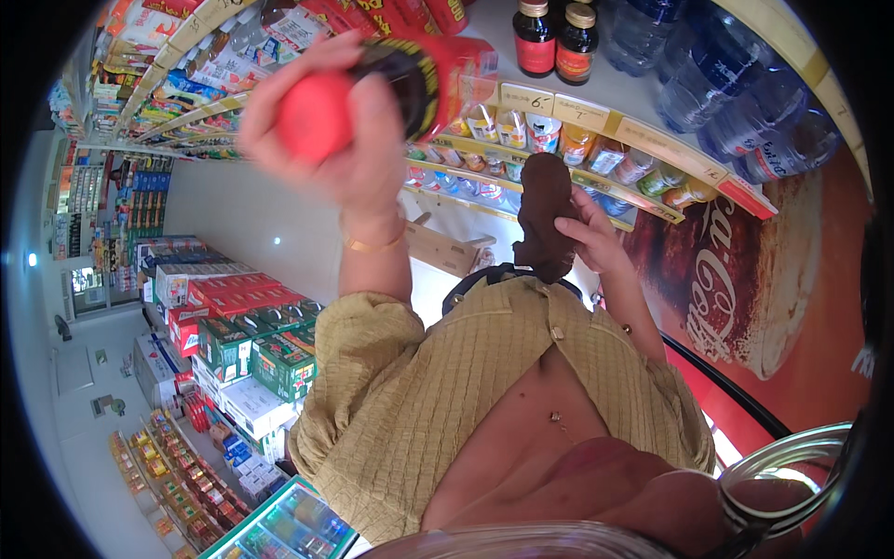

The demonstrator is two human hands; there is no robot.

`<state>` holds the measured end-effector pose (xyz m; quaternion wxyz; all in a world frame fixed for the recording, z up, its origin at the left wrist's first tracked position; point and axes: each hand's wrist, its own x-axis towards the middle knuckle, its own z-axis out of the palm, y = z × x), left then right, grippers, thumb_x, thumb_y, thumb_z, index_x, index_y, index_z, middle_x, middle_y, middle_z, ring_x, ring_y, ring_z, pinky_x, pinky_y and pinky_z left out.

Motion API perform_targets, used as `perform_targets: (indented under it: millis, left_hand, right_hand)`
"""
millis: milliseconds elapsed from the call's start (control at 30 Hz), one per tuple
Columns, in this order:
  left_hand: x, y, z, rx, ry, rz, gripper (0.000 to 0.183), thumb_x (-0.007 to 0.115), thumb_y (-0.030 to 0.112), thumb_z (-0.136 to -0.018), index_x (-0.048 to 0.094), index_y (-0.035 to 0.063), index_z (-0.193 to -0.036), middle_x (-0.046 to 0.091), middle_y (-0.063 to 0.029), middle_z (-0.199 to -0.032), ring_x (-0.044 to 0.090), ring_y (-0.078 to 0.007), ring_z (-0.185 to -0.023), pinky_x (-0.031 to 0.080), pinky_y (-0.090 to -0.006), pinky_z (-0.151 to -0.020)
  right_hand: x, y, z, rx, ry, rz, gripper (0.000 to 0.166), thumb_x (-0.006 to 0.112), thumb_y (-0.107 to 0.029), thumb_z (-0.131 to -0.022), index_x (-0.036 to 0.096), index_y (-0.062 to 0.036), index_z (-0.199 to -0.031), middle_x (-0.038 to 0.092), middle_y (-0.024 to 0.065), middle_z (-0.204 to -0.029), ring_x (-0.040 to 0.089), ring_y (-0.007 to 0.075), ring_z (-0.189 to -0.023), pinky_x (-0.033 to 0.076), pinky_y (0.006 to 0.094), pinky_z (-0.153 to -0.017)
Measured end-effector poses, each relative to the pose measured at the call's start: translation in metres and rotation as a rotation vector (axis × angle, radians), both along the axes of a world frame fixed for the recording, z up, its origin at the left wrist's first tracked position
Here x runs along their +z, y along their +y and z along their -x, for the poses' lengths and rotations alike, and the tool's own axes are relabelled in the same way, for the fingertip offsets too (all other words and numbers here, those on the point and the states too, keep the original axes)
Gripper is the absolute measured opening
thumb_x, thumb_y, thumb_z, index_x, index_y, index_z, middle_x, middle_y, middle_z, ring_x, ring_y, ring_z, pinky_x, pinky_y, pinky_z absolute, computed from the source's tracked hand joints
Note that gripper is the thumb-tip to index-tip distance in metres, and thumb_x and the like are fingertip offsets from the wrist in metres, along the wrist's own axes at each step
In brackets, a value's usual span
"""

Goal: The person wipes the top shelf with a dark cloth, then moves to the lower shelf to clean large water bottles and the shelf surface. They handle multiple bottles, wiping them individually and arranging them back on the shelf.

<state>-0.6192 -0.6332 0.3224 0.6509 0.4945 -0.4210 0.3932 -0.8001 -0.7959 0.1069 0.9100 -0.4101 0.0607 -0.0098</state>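
Note:
My left hand (377, 150), blurred by motion and with a bracelet at its wrist, grips a large plastic bottle (408, 84) near its red cap (314, 117). The bottle holds dark liquid, bears a red label and lies tilted above the shelf edge, its base pointing right. A bunched dark brown cloth (547, 209) hangs from my right hand (594, 234), pinched between thumb and fingers in front of my waist. Beyond the bottle, small dark bottles (535, 42) with gold caps stand on the upper shelf (482, 24).
Large water bottles (719, 80) crowd the shelf's right side. Lower tiers hold several drink bottles (545, 133). A Coca-Cola panel (726, 279) covers the right side. Stacked beer cartons (283, 360) stand to the left, and a wooden stool (440, 244) is below the shelves.

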Motion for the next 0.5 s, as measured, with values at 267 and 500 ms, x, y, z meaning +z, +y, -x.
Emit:
perform_targets:
  millis: [267, 500]
  left_hand:
    - [-0.015, 0.098, 0.017, 0.008, 0.175, -0.130, 0.043, 0.068, 0.019, -0.090, 0.042, 0.0034, -0.121, 0.061, -0.0171, -0.094, 0.063, -0.0295, -0.092, 0.047, -0.0558, -0.099]
    - [-0.088, 0.139, -0.008, -0.048, 0.478, -0.238, 0.039, 0.066, -0.003, -0.086, 0.044, 0.0034, -0.119, 0.062, -0.0128, -0.102, 0.061, -0.0238, -0.100, 0.042, -0.0490, -0.105]
  right_hand:
    - [0.092, 0.017, -0.056, -0.167, -0.174, 0.372, 0.055, 0.067, -0.005, -0.089, 0.042, -0.0017, -0.138, 0.065, 0.0108, -0.116, 0.063, 0.0178, -0.104, 0.050, 0.0311, -0.090]
    - [0.200, 0.022, -0.153, -0.627, -0.072, 1.655, 0.055, 0.067, -0.024, -0.089, 0.048, 0.0063, -0.131, 0.063, 0.0269, -0.118, 0.070, 0.0333, -0.088, 0.057, 0.0369, -0.077]
